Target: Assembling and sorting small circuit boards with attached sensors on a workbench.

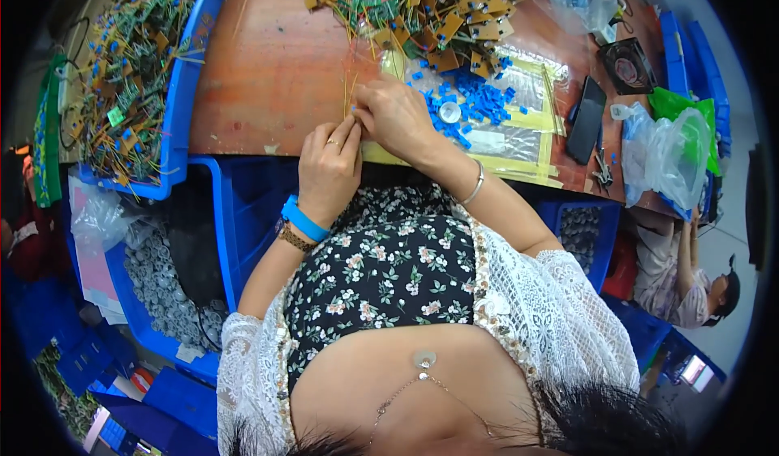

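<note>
Some thin yellow wires point(346, 92) stand left of the pile of blue parts point(487, 101); there the left hand point(331, 162) and right hand point(398, 118) seem to pinch their lower ends. If one pinch loosens, a wire may slip out.

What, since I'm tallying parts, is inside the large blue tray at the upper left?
The blue tray holds a tangled heap of small, wired green and brown circuit boards. They cover its bottom, so anything lying beneath them cannot be seen.
</note>
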A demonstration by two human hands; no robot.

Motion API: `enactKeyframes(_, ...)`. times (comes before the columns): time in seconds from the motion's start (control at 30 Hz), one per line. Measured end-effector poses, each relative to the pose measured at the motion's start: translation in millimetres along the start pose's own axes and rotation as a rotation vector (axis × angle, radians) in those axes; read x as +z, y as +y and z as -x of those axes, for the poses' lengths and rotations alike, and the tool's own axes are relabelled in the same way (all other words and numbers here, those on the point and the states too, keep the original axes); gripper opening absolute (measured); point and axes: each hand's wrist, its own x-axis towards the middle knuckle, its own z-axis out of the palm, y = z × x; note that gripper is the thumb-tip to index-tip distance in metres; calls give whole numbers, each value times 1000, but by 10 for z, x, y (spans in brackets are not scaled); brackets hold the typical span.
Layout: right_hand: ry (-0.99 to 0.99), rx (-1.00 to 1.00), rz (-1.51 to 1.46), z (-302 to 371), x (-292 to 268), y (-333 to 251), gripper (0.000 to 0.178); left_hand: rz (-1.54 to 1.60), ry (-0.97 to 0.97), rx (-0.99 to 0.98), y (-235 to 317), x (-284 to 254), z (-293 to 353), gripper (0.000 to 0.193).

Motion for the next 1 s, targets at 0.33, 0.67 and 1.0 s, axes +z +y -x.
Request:
enactKeyframes(0.33,263,8,260,223,-199,441,23,-804,642,-56,-1363,-1357,-1108,26)
enactKeyframes(0.67,116,-95,95,395,-63,219,33,102,-62,208,-1796,573,-1943,51)
enactKeyframes(1.0,238,-100,-33,454,-21,438,27,67,-108,-20,-1168,148,-1045,32)
